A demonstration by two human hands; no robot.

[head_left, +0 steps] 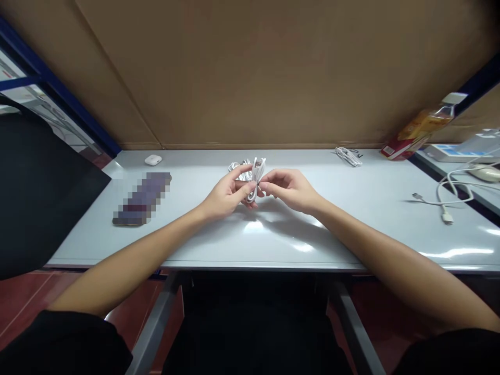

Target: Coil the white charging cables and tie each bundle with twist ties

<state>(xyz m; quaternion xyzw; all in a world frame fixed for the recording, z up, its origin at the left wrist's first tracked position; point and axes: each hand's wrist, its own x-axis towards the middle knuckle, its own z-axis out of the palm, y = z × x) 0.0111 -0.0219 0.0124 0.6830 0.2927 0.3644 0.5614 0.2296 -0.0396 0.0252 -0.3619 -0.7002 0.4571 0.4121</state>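
Over the middle of the pale grey table (273,245), my two hands meet around a bundled white cable (255,174). My left hand (226,195) is closed on the coil, thumb and fingers wrapped round its lower part. My right hand (291,188) pinches a strand of the same cable at the bundle's right side. Loops of the cable stick up above my fingers, and more of it lies just behind on the table.
A white earbud case (153,160) and a pixelated dark flat object (142,199) lie at the left. A small white cable bundle (349,155), a lying bottle (420,127) and a loose white cable (445,200) are at the right. Cardboard walls stand behind.
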